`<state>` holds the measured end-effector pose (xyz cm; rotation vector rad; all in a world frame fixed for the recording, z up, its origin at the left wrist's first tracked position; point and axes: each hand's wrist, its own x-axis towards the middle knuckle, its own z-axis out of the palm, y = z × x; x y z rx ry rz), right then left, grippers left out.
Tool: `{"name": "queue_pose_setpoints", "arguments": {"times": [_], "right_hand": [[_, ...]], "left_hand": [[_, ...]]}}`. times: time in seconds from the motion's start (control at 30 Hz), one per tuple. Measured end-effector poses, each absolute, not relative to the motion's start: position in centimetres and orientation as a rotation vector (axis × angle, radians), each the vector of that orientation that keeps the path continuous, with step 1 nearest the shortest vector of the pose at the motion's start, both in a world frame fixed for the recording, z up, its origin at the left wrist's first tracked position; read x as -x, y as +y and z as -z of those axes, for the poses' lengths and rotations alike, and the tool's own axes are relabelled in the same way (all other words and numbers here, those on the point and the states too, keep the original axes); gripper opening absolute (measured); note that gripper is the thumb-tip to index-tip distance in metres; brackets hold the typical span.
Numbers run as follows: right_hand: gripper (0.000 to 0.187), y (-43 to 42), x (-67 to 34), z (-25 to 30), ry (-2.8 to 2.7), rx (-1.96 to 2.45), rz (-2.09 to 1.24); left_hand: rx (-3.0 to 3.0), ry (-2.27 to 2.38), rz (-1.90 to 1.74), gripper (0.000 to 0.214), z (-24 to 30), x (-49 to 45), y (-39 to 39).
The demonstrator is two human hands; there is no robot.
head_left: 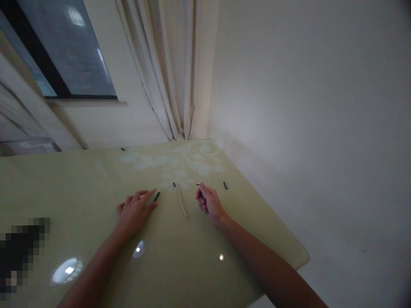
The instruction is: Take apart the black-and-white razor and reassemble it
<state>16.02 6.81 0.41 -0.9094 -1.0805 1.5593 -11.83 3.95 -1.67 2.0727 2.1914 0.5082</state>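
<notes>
On a glossy, pale worktop (244, 252): at right, the right hand (208, 201), curled tightly around a slim object (198, 184), white tip pointing away. At left, the left hand (133, 214), spread, thumb and index finger apart beside a short dark piece (156, 196); cannot tell whether touching. Between both hands, flat: a pale stick (180, 201), long axis mainly fore-and-aft, dark end pointing away and slightly left.

Left hand (134, 211) palm-down, fingers (149, 195) parted; right hand (210, 202) curled, thumb (202, 187) uppermost
</notes>
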Motion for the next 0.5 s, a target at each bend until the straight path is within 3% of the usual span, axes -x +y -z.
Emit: {"name": "queue_pose_setpoints", "arguments": {"times": [0.5], "right_hand": [[0.062,5.84,-15.88,-0.80,-1.144,0.889,-1.587]], "left_hand": [[-2.003,2.020,-0.542,0.036,1.19,11.49,3.70]]}}
